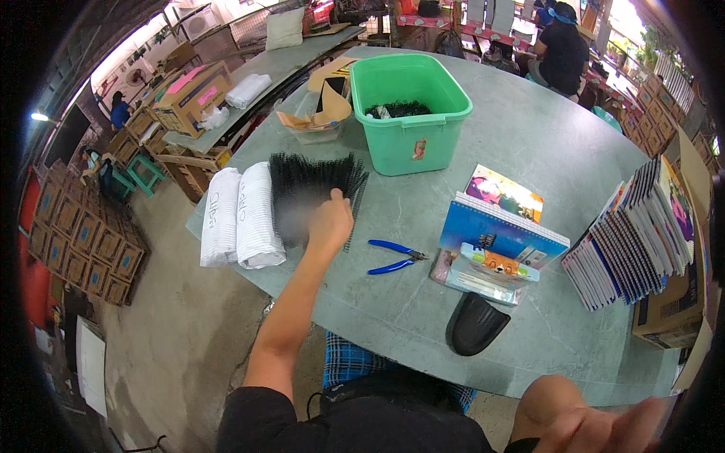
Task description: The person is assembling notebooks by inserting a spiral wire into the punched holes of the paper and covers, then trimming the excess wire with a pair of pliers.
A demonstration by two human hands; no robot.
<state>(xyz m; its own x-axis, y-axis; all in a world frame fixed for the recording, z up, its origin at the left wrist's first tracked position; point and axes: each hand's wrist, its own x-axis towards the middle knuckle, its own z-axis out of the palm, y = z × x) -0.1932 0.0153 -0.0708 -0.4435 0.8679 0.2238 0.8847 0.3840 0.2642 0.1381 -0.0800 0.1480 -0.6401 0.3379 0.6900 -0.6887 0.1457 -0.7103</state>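
Observation:
My left hand (331, 223) reaches over a pile of black spiral binding coils (306, 177), its fingers closed on coil at the pile's right side. A grey blur covers part of the pile beside the hand. My right hand (596, 429) is raised close to the camera at the lower right, cut by the edge. Its fingers are blurred and partly hidden, and I see nothing held in it. Blue-handled cutters (393, 257) lie on the table with jaws apart. Right of them, a blue spiral notebook (495, 234) leans upright behind a small stand with a cartoon-animal picture (495, 266).
Two white wrapped rolls (260, 219) lie left of the coils. A green bin (411, 143) holding black coils and a clear tub (313, 132) stand behind. A black rounded piece (478, 325) sits near the front edge. Stacked spiral notebooks (642, 234) and a cardboard box (672, 306) occupy the right.

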